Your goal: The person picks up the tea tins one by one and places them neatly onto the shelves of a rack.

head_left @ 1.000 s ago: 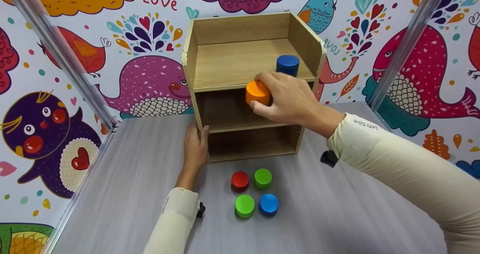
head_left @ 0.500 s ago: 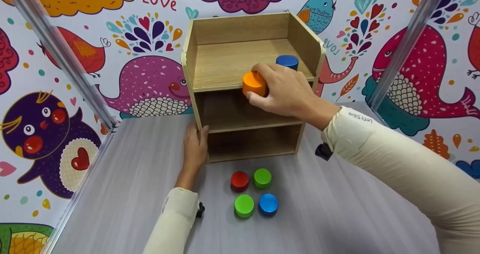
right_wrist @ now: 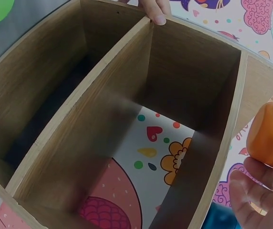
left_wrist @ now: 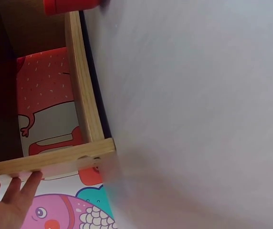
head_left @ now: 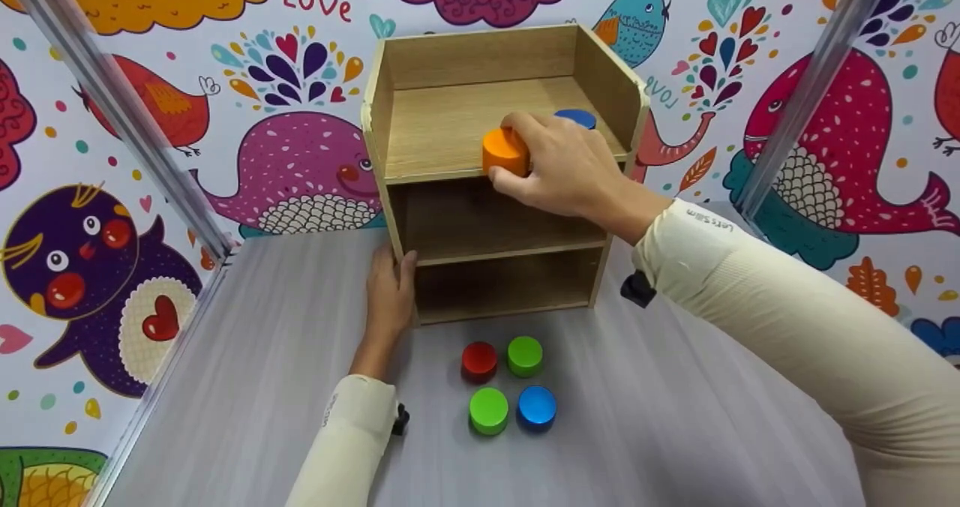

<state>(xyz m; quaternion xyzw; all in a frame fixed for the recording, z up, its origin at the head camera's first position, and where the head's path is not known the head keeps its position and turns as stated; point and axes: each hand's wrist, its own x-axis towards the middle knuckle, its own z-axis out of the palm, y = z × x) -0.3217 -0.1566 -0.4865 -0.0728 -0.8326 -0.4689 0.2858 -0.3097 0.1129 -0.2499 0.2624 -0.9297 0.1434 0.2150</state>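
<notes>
In the head view, my right hand (head_left: pixel 566 166) grips an orange cylinder (head_left: pixel 504 152) by its side, level with the front edge of the top deck of a wooden shelf unit (head_left: pixel 480 113). The right wrist view shows the orange cylinder (right_wrist: pixel 270 136) between thumb and fingers, outside the unit's top board. Just behind that hand, a blue cylinder (head_left: pixel 576 118) stands on the top deck, mostly covered. My left hand (head_left: pixel 390 293) rests against the unit's left side, thumb at the front edge. Its fingers (left_wrist: pixel 29 188) reach straight to the panel in the left wrist view.
On the grey table (head_left: pixel 285 387) before the unit stand a red cylinder (head_left: pixel 479 362), two green cylinders, one farther (head_left: pixel 524 356) and one nearer (head_left: pixel 489 411), and a light blue cylinder (head_left: pixel 537 409). Printed panels and metal posts (head_left: pixel 142 124) enclose the table.
My right hand has raised the orange cylinder from before the middle compartment to the top deck's front edge, moving slightly left. It now covers more of the blue cylinder. My left hand stays put.
</notes>
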